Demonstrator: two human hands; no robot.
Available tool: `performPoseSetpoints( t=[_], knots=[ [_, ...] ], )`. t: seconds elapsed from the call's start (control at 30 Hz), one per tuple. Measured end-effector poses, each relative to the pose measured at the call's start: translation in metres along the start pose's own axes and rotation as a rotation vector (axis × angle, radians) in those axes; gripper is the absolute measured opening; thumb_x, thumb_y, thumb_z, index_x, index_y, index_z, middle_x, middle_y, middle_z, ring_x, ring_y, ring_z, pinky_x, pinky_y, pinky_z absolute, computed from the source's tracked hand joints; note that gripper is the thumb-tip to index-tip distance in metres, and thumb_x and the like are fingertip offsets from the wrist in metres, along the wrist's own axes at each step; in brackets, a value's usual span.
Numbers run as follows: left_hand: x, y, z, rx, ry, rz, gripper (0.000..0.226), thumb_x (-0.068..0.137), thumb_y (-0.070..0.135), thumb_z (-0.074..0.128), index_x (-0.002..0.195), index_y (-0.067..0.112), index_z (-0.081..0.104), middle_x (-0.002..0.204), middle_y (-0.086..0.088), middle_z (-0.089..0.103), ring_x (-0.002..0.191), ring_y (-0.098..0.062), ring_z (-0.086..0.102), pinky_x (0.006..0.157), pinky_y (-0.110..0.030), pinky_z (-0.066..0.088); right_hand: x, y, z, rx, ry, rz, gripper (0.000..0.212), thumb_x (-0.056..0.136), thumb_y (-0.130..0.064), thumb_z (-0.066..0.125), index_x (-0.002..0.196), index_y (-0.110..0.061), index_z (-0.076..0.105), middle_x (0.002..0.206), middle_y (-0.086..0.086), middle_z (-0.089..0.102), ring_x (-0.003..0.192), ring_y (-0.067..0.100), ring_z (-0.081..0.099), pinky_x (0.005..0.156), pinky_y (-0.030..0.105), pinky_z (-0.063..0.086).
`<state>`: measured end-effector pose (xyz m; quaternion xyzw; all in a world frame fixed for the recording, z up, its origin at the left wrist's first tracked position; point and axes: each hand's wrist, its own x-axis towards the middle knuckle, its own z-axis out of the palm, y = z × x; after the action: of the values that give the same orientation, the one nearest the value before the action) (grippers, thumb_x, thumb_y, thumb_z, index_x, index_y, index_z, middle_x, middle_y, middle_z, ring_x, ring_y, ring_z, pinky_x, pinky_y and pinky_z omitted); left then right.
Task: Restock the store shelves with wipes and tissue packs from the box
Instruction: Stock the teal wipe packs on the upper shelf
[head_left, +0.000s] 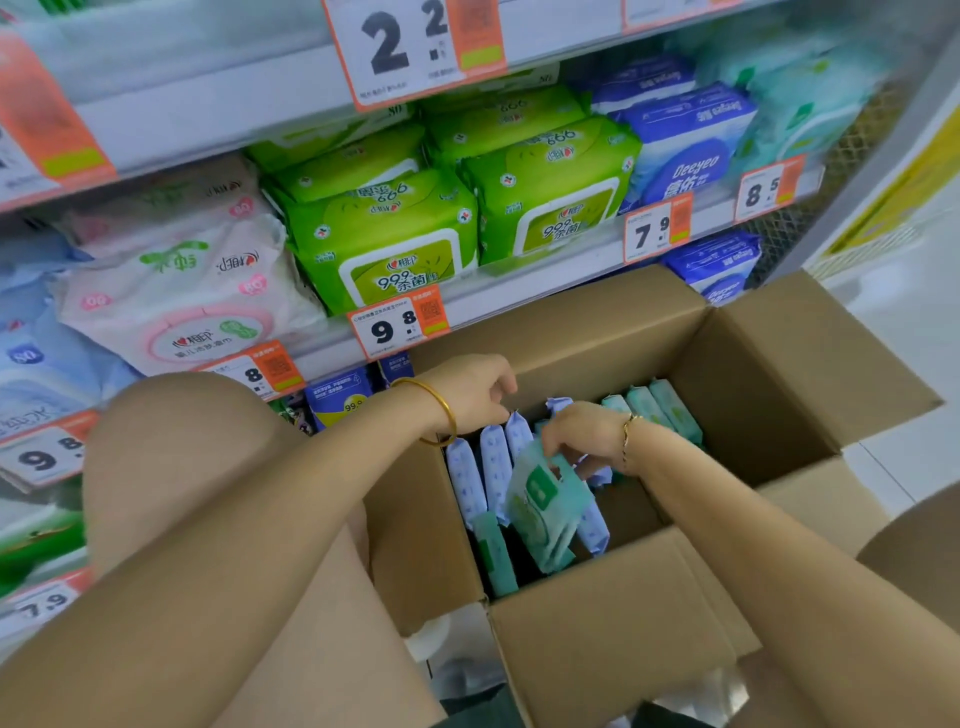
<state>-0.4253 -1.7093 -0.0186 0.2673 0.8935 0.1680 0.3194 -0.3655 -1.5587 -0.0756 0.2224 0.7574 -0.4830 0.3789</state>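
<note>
An open cardboard box (753, 364) stands in front of the shelves, holding several pale blue wipe packs (493, 462) on edge and mint green packs (660, 405) at its far side. My right hand (587, 434) pinches the top of a mint green pack (545, 506), which is tilted and raised above the others. My left hand (472, 392) reaches over the box's far left rim, its fingers curled at the tops of the blue packs; whether it holds one is hidden.
The shelf (519, 291) behind the box carries green wipe packs (384, 244), pink and white packs (182, 291) and blue packs (691, 150). Orange price tags (400, 325) hang along the shelf edges. The box flaps (613, 618) stick out toward me.
</note>
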Motion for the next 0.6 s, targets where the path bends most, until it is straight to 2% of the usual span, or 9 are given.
performPoseSetpoints(
  t=[0.03,0.1,0.17,0.23,0.37,0.43,0.5,0.57,0.6],
  knots=[
    [-0.001,0.0,0.0,-0.014,-0.014,0.004,0.038,0.089,0.012,0.056,0.126,0.014,0.05,0.126,-0.006,0.056,0.11,-0.02,0.056,0.088,-0.025,0.044,-0.006,-0.006,-0.01,0.051,0.034,-0.039,0.025,0.084,-0.002,0.047,0.06,-0.009,0.047,0.049,0.0,0.053,0.05,0.013,0.048,0.05,0.021,0.042],
    [-0.002,0.004,-0.001,-0.043,-0.053,0.029,0.05,0.087,0.012,0.059,0.134,0.014,0.043,0.133,-0.005,0.05,0.118,-0.018,0.053,0.094,-0.026,0.044,-0.018,-0.015,-0.029,0.19,0.07,-0.11,0.02,0.082,-0.003,0.046,0.064,-0.01,0.05,0.055,0.003,0.054,0.047,0.014,0.048,0.048,0.021,0.04],
    [-0.005,0.008,0.0,-0.068,-0.065,0.067,0.066,0.083,0.015,0.066,0.14,0.014,0.033,0.14,-0.005,0.042,0.126,-0.017,0.046,0.102,-0.029,0.042,-0.031,-0.022,-0.045,0.33,0.057,-0.158,0.011,0.084,-0.007,0.045,0.079,-0.005,0.055,0.07,0.012,0.058,0.054,0.021,0.055,0.051,0.024,0.047],
    [-0.009,0.012,-0.001,-0.092,-0.057,0.092,0.077,0.079,0.018,0.071,0.142,0.013,0.027,0.14,-0.004,0.04,0.128,-0.018,0.044,0.105,-0.032,0.042,-0.042,-0.027,-0.056,0.456,0.04,-0.208,0.014,0.085,-0.006,0.042,0.085,-0.002,0.055,0.07,0.015,0.062,0.05,0.022,0.062,0.048,0.024,0.052],
    [-0.013,0.016,-0.005,-0.239,-0.027,0.122,0.047,0.079,0.022,0.071,0.117,0.007,0.048,0.116,-0.011,0.06,0.107,-0.026,0.061,0.091,-0.045,0.051,-0.059,-0.033,-0.068,0.552,0.03,-0.307,0.018,0.089,-0.008,0.04,0.086,-0.001,0.057,0.06,0.01,0.068,0.047,0.019,0.066,0.045,0.023,0.054],
    [-0.016,0.017,-0.008,-0.354,-0.004,0.148,0.045,0.075,0.027,0.073,0.106,0.001,0.053,0.111,-0.018,0.063,0.103,-0.031,0.063,0.09,-0.048,0.051,-0.063,-0.033,-0.07,0.604,0.052,-0.334,0.019,0.09,-0.01,0.042,0.092,-0.001,0.058,0.063,0.011,0.069,0.049,0.019,0.067,0.046,0.024,0.055],
    [-0.019,0.017,-0.01,-0.471,0.023,0.155,0.038,0.079,0.02,0.073,0.105,-0.001,0.054,0.108,-0.016,0.066,0.095,-0.023,0.066,0.086,-0.039,0.053,-0.066,-0.034,-0.069,0.697,0.082,-0.396,0.021,0.093,-0.017,0.045,0.094,-0.002,0.06,0.067,0.01,0.071,0.054,0.018,0.068,0.047,0.024,0.055],
    [-0.024,0.017,-0.016,-0.586,0.075,0.166,0.024,0.081,0.011,0.069,0.101,0.009,0.056,0.1,-0.002,0.066,0.083,-0.005,0.065,0.079,-0.025,0.054,-0.071,-0.033,-0.069,0.781,0.058,-0.467,0.03,0.093,-0.033,0.046,0.098,-0.008,0.062,0.082,0.009,0.073,0.068,0.018,0.071,0.057,0.027,0.058],
    [-0.026,0.018,-0.019,-0.64,0.123,0.166,0.024,0.081,0.01,0.069,0.101,0.011,0.057,0.1,0.0,0.067,0.084,-0.005,0.066,0.079,-0.024,0.054,-0.075,-0.033,-0.068,0.795,0.032,-0.483,0.038,0.089,-0.043,0.048,0.103,-0.012,0.063,0.092,0.009,0.073,0.076,0.02,0.071,0.063,0.029,0.06]
  ],
)
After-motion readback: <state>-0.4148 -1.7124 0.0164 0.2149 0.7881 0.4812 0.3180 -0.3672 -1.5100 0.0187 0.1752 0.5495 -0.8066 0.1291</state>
